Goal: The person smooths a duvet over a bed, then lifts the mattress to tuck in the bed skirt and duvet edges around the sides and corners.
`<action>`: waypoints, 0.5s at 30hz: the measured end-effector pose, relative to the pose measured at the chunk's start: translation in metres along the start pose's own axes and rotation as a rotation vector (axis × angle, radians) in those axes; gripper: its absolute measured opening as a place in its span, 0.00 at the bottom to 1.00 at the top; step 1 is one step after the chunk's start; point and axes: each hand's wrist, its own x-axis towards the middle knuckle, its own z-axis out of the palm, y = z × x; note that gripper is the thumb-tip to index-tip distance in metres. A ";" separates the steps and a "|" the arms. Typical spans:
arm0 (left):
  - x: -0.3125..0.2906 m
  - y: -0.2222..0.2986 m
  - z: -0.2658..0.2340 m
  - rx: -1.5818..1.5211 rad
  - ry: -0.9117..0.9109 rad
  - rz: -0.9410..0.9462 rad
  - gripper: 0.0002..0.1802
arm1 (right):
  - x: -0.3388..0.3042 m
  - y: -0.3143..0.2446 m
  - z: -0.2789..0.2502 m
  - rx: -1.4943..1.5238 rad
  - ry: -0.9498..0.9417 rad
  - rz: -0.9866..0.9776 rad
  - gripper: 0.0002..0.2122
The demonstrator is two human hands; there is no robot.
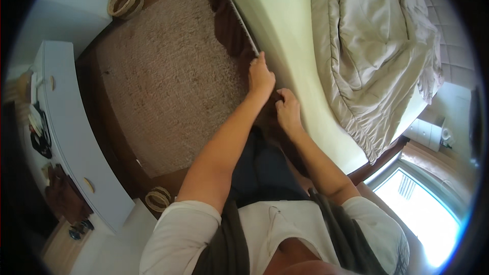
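Observation:
A dark brown cloth (229, 23) with a thin pale edge hangs along the side of the bed. At that edge my left hand (261, 77) is closed, thumb and fingers pinching the cloth. Closer to me and to the right, my right hand (289, 112) has its fingers curled in a pinch on dark brown fabric; its grip is partly hidden. Both hands are beside the pale yellow-green mattress (290, 30). A rumpled beige comforter (372, 46) lies on top of the bed, apart from my hands.
A shaggy beige rug (168, 71) covers the dark floor left of the bed. Woven rings or baskets stand at its far corner (125, 2) and near corner (158, 199). A white dresser (84, 137) holding assorted items lines the left side. At lower right is a bright window (417, 214).

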 end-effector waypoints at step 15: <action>0.277 -0.022 -0.088 0.179 0.003 0.113 0.32 | 0.048 -0.033 -0.008 -0.304 -0.399 0.153 0.21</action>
